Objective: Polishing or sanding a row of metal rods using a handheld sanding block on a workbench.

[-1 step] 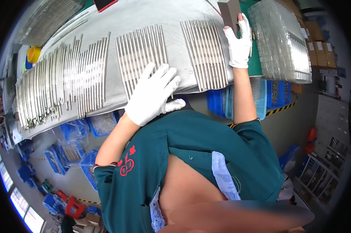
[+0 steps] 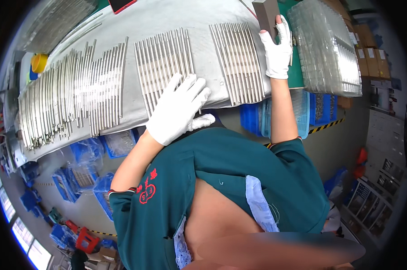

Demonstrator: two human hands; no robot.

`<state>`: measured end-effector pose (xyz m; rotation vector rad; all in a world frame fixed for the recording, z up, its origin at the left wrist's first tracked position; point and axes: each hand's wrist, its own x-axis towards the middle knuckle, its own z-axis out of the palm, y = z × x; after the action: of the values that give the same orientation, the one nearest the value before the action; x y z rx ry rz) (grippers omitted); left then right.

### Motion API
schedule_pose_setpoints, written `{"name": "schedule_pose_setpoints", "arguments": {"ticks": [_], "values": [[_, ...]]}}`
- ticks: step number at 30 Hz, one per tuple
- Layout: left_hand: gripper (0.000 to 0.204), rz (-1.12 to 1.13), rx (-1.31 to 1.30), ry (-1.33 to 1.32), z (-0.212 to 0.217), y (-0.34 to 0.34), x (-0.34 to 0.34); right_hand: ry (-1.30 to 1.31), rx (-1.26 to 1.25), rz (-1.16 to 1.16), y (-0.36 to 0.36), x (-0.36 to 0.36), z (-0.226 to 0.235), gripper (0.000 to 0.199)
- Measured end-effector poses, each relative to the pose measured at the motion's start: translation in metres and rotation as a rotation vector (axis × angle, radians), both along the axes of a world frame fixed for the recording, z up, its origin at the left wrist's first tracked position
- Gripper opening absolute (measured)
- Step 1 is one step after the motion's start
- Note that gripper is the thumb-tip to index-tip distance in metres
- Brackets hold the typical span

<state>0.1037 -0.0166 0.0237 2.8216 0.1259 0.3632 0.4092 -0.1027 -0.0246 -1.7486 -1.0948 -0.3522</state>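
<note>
My left hand [image 2: 178, 108], in a white glove, lies palm down with its fingers spread over the near ends of the middle row of metal rods [image 2: 160, 58]. The thumb points right, away from the rods, and whatever lies beneath the palm is hidden. At the far right of the table my gloved right hand [image 2: 277, 51] grips a dark grey rectangular block [image 2: 266, 15] between thumb and fingers, whose tips are bare. Just left of that hand lies another row of metal rods [image 2: 238, 63], side by side. A larger, uneven row of rods [image 2: 72, 90] spreads across the table's left part.
Clear plastic trays [image 2: 322, 49] are stacked right of my right hand, next to a green mat [image 2: 296, 74]. A red-edged device [image 2: 121, 4] and a yellow round container [image 2: 39, 63] lie farther off. Blue bins [image 2: 250, 119] stand below the table's front edge.
</note>
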Motion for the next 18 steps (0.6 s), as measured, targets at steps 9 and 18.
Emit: {"name": "schedule_pose_setpoints", "arguments": {"ticks": [9,18], "values": [[0.054,0.008,-0.045,-0.090,-0.016,-0.002,0.010,0.035,0.016,0.005,0.002,0.000,-0.003,0.062],[0.060,-0.019,-0.050,0.000,0.004,-0.001,0.017,0.074,0.065,-0.019,-0.001,-0.005,0.000,0.060]]}}
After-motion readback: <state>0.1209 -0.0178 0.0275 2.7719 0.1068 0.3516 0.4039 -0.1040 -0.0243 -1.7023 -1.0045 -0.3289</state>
